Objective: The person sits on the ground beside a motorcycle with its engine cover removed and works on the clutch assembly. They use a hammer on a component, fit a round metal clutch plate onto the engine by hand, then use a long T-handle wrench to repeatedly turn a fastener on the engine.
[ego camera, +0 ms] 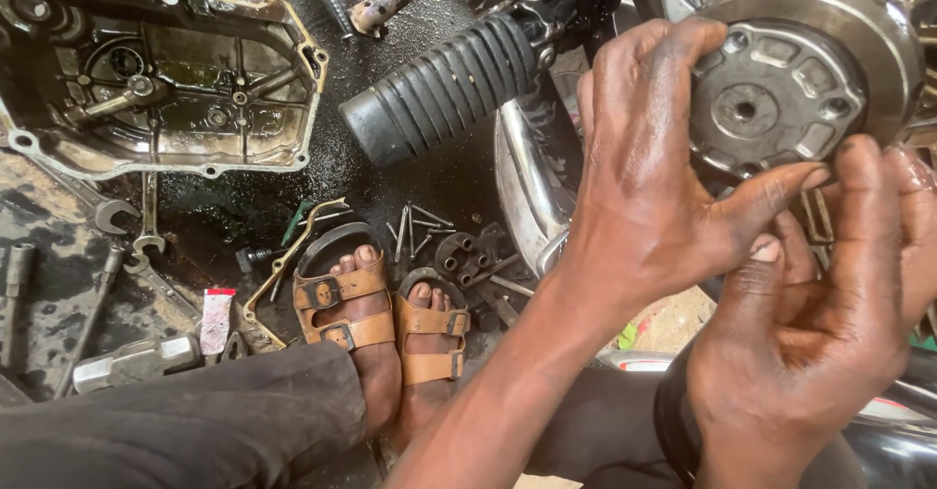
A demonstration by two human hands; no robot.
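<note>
My left hand (654,172) lies against the left side of a round metal clutch assembly (781,89) on a motorcycle engine, fingers curled over its rim and thumb stretched right below it. My right hand (830,304) sits just beneath, fingers raised toward the lower edge of the same part, thumb tip near the left thumb. Whether either hand pinches a small part is hidden between the fingers.
A black ribbed rubber footrest (444,89) sticks out left of the engine. An oily engine side cover (161,69) lies on the dark ground. Spanners (146,225), a hammer (137,360), bolts (415,230) and small parts lie around my sandalled feet (376,313).
</note>
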